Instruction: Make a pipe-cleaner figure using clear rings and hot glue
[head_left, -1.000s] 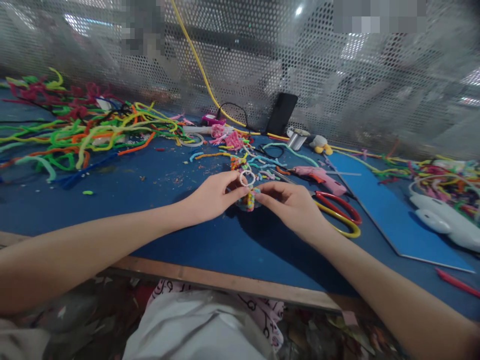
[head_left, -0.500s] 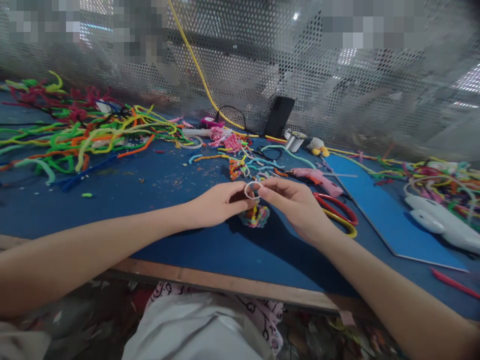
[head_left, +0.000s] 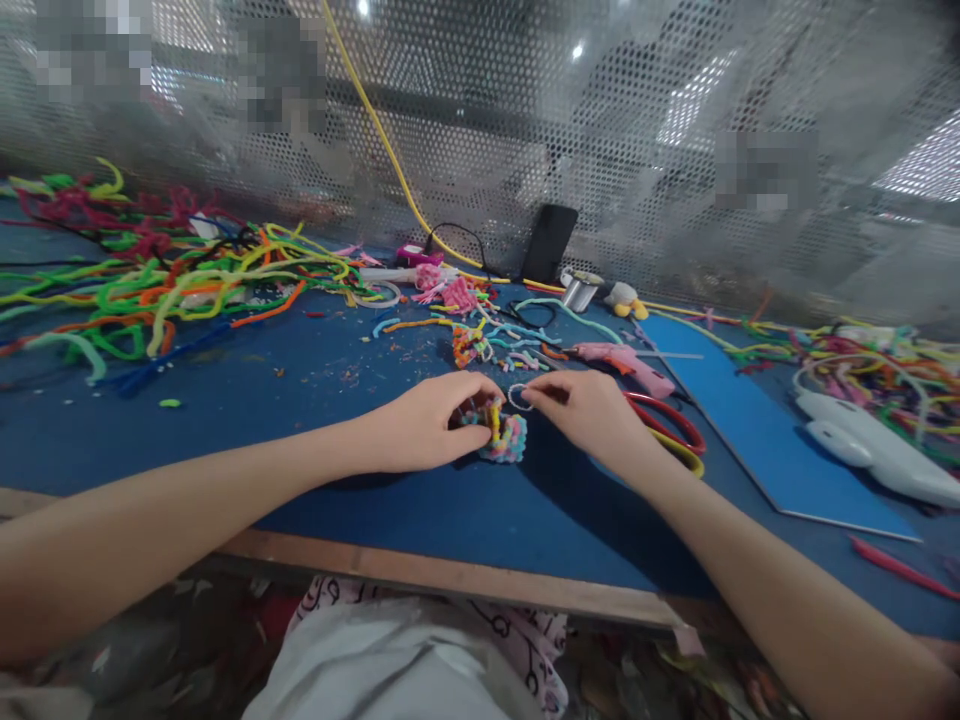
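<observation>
My left hand (head_left: 420,422) curls around a small multicoloured fuzzy piece (head_left: 512,440), which looks made of pipe cleaners, low over the blue tabletop (head_left: 420,520). Its thumb and fingers close on the piece's yellow part, hiding its left side. Between thumb and fingertips, my right hand (head_left: 589,412) pinches a thin white ring (head_left: 517,398), beaded in look. The ring hangs just above and right of the fuzzy piece, apart from it. An orange and multicoloured fuzzy cluster (head_left: 469,345) lies beyond my hands.
Red-and-yellow-handled scissors (head_left: 679,425) and a pink glue gun (head_left: 626,365) lie by my right hand. A blue board (head_left: 750,440) and white glue gun (head_left: 862,440) are further right. Tangled pipe cleaners (head_left: 187,285) cover the left. A phone (head_left: 551,243) leans against the mesh (head_left: 450,150).
My right hand has drawn the white ring away from the left fingers, which held it too. My left hand has lowered onto the fuzzy piece and grips it.
</observation>
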